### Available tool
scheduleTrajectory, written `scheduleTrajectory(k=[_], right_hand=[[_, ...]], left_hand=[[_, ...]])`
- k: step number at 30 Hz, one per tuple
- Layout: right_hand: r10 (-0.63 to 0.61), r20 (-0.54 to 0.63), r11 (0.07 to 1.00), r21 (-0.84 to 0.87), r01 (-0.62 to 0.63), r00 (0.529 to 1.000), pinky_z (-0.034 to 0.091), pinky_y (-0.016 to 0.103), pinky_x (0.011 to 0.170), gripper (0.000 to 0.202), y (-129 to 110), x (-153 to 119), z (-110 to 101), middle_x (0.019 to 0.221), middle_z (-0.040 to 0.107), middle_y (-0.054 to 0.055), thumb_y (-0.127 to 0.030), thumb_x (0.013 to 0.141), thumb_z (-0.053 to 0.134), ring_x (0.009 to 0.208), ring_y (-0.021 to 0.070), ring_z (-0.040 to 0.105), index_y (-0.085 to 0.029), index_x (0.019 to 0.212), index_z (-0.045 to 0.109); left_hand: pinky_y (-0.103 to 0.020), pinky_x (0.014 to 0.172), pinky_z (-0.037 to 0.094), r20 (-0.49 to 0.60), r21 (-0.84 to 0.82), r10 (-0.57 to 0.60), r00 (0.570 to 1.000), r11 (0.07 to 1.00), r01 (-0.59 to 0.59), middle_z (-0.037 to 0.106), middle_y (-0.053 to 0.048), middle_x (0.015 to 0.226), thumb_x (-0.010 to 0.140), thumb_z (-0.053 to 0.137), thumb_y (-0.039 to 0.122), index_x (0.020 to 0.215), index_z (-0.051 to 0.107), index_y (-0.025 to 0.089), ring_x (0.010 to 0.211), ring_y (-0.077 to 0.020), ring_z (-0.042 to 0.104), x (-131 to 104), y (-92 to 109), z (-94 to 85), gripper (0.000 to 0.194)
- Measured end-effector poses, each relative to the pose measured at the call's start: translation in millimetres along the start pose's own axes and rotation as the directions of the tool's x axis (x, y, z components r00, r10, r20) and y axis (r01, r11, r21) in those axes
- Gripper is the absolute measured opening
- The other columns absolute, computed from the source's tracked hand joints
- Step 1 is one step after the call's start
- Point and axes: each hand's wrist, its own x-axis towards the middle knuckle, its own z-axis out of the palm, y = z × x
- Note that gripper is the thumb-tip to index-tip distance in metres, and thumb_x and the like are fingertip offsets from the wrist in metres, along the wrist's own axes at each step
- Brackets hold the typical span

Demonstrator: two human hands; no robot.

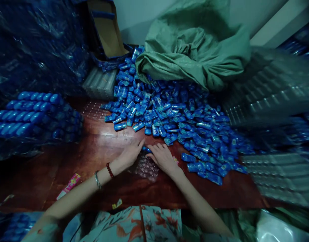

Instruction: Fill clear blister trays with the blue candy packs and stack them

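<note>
A clear plastic tray with rounded cups (pixel 146 168) lies on the red-brown table (pixel 94 161) in front of me. At its far edge is a small blue bottle (pixel 145 149), between my two hands. My left hand (pixel 130 154) reaches it from the left, with fingertips against its left end. From the right, my right hand (pixel 162 157) has its fingers on the other end, thumb towards the tray. A large heap of blue wrapped bottles (pixel 154 111) spreads just beyond both hands.
A green sack (pixel 189 57) rests on the heap. Packed blue bottles (pixel 26 114) stand at the left. Stacked clear trays (pixel 277 174) are at the right, others (pixel 100 82) at the back. An open box (pixel 105 33) stands behind. A pink paper strip (pixel 69 186) lies near the front.
</note>
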Motion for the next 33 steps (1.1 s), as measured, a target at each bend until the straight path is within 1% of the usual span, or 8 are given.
scheduleTrajectory(k=[4, 12, 17, 22, 26, 28, 30, 33], right_hand=[[0.154, -0.151, 0.979, 0.159, -0.129, 0.977, 0.037, 0.033, 0.081, 0.026, 34.7, -13.5, -6.1, 0.099, 0.067, 0.007, -0.029, 0.096, 0.039, 0.091, 0.0198, 0.057, -0.02, 0.11, 0.059], [0.252, -0.172, 0.959, -0.092, -0.27, 0.952, 0.039, 0.04, 0.081, 0.044, 75.6, 28.3, 10.3, 0.128, 0.054, 0.019, -0.015, 0.086, 0.045, 0.109, 0.0297, 0.048, -0.016, 0.13, 0.049], [0.316, -0.259, 0.941, 0.21, -0.266, 0.913, 0.041, 0.039, 0.082, 0.034, 85.2, 26.8, 20.2, 0.111, 0.064, 0.014, -0.02, 0.091, 0.04, 0.103, 0.0264, 0.053, -0.016, 0.121, 0.056], [0.653, -0.324, 0.647, 0.708, -0.283, 0.685, 0.045, 0.036, 0.083, 0.031, 71.9, -0.3, 17.7, 0.101, 0.064, 0.009, -0.038, 0.091, 0.043, 0.093, 0.0214, 0.059, -0.018, 0.111, 0.055], [0.847, -0.165, 0.298, 0.935, -0.194, 0.506, 0.049, 0.03, 0.065, 0.033, 34.2, -30.1, 20.3, 0.083, 0.063, 0.003, -0.042, 0.089, 0.049, 0.069, 0.0175, 0.061, -0.02, 0.114, 0.048], [0.881, -0.157, 0.244, 0.959, -0.144, 0.447, 0.05, 0.029, 0.061, 0.032, 9.4, -52.5, 25.6, 0.084, 0.063, 0.003, -0.039, 0.089, 0.049, 0.064, 0.0165, 0.061, -0.022, 0.117, 0.047], [0.847, -0.198, 0.309, 0.939, -0.153, 0.494, 0.052, 0.032, 0.066, 0.028, -14.1, -76.0, 33.8, 0.09, 0.064, 0.005, -0.035, 0.088, 0.051, 0.069, 0.0176, 0.063, -0.025, 0.114, 0.051], [0.612, -0.181, 0.476, 0.861, -0.176, 0.77, 0.051, 0.037, 0.083, 0.02, -33.3, -99.0, 48.5, 0.099, 0.066, 0.006, -0.029, 0.087, 0.053, 0.09, 0.0215, 0.064, -0.028, 0.106, 0.06]], left_hand=[[-0.039, 0.085, 0.043, -0.022, -0.043, 0.116, 0.993, 0.992, -0.117, 0.055, -0.013, 0.117, 0.08, 0.058, 0.016, 0.14, 0.029, 0.02, 0.104, -0.0275, 0.054, 21.8, -22.0, -22.4, 0.067], [-0.037, 0.08, 0.043, -0.208, 0.021, -0.156, 0.965, 0.986, 0.164, 0.057, -0.014, 0.101, 0.084, 0.058, 0.032, 0.104, 0.056, 0.012, 0.094, -0.0269, 0.054, 97.2, -44.7, -30.5, 0.029], [-0.039, 0.083, 0.042, -0.265, 0.009, -0.075, 0.961, 0.997, 0.08, 0.054, -0.014, 0.108, 0.088, 0.053, 0.032, 0.105, 0.056, 0.014, 0.1, -0.0274, 0.05, 92.6, -33.1, -32.0, 0.026], [-0.029, 0.082, 0.04, -0.069, -0.004, 0.401, 0.913, 0.916, -0.402, 0.058, -0.006, 0.106, 0.087, 0.053, 0.018, 0.104, 0.06, 0.021, 0.096, -0.0199, 0.053, 106.1, -18.2, -36.8, 0.018], [-0.031, 0.082, 0.042, 0.03, 0.059, 0.559, 0.828, 0.826, -0.56, 0.059, -0.01, 0.112, 0.082, 0.06, 0.02, 0.112, 0.056, 0.019, 0.098, -0.0219, 0.054, 134.8, -10.9, -25.5, 0.03], [-0.032, 0.08, 0.043, 0.041, 0.068, 0.576, 0.817, 0.814, -0.577, 0.06, -0.012, 0.11, 0.086, 0.055, 0.024, 0.112, 0.055, 0.017, 0.094, -0.0221, 0.057, 141.0, -9.9, -20.0, 0.027], [-0.032, 0.081, 0.045, -0.014, 0.027, 0.537, 0.843, 0.843, -0.537, 0.06, -0.013, 0.113, 0.089, 0.049, 0.026, 0.118, 0.051, 0.015, 0.095, -0.022, 0.058, 137.4, -12.5, -16.6, 0.031], [-0.032, 0.089, 0.044, -0.213, -0.154, 0.36, 0.908, 0.906, -0.395, 0.054, -0.012, 0.127, 0.094, 0.039, 0.025, 0.133, 0.039, 0.016, 0.108, -0.02, 0.056, 112.9, -26.3, -17.5, 0.04]])
